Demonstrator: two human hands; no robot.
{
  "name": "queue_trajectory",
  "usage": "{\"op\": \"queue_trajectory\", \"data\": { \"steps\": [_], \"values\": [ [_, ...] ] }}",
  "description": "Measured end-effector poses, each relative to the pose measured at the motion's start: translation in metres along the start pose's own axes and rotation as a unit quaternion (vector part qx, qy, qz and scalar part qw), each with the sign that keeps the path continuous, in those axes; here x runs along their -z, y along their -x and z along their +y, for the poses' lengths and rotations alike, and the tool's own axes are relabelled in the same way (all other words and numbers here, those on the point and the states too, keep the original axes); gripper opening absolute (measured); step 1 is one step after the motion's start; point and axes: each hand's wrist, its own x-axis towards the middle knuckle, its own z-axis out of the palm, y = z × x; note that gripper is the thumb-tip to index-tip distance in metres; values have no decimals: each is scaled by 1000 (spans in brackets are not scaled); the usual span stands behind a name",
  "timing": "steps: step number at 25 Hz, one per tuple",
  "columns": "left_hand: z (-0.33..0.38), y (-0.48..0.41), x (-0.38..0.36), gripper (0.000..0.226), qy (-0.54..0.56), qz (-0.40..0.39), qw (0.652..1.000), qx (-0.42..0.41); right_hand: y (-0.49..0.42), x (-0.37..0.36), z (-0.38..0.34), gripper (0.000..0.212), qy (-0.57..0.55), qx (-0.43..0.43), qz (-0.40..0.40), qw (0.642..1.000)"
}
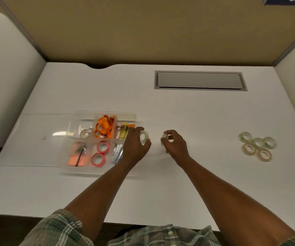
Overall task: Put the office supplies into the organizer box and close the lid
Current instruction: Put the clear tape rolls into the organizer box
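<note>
A clear organizer box (105, 114) with several compartments lies on the white desk, its clear lid (36, 139) folded open to the left. Inside are orange clips (104, 127), two pink tape rolls (100, 152), one clear tape roll (85, 133), orange sticky notes (76, 157) and small items. My left hand (135, 145) holds a clear tape roll (145, 137) at the box's right edge. My right hand (174, 144) pinches another small tape roll (164, 139) just right of it. Several clear tape rolls (257, 145) lie in a cluster at the far right.
A grey cable hatch (200, 80) is set into the desk at the back right. Tan partition walls (143, 29) enclose the desk behind and at both sides. The desk's front edge (36, 214) runs near my body.
</note>
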Motion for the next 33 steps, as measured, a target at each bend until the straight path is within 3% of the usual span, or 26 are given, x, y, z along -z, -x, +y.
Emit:
{"op": "queue_trajectory", "data": {
  "steps": [8,17,25,33],
  "values": [
    [-102,-21,107,49,-12,97,992,80,-7,-127,-90,32,55,97,-78,991],
    [-169,-36,154,55,-22,104,979,173,-17,-227,-143,43,104,146,-146,973],
    [-183,-49,163,54,-43,94,982,159,-31,-260,-153,58,138,122,-159,970],
    [-164,-47,156,50,-24,90,987,130,-24,-241,-137,43,120,135,-126,975]
  ]
}}
